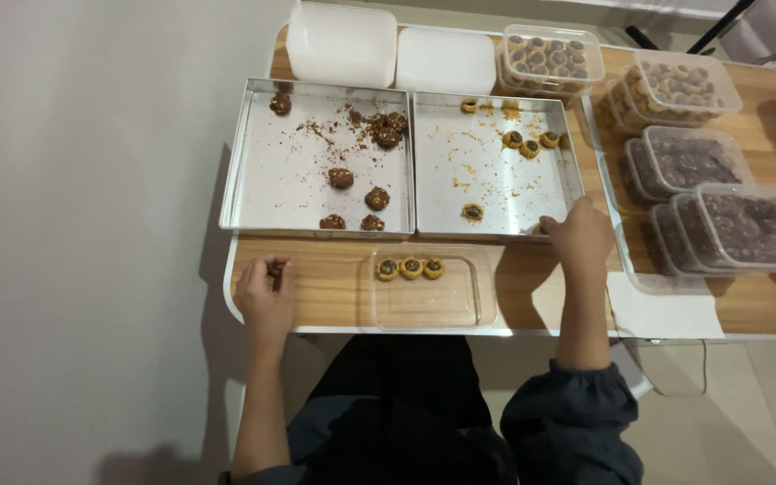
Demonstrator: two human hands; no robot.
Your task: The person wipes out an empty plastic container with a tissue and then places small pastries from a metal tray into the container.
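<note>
My left hand (265, 292) rests on the wooden table (334, 287) at its front left and pinches a small dark cookie (275, 268) between the fingertips. My right hand (578, 238) reaches over the front right corner of the right metal tray (496, 162), its fingers on a cookie there that is mostly hidden. A clear plastic container (428, 287) lies between my hands with three round yellow cookies (410, 268) in a row along its far side. The left metal tray (316, 157) holds several dark chocolate cookies and crumbs.
Two white lidded boxes (343, 40) stand behind the trays. Clear tubs full of cookies (551, 56) are stacked at the back and along the right side (720, 216). A white paper sheet (662, 314) lies at the table's front right edge.
</note>
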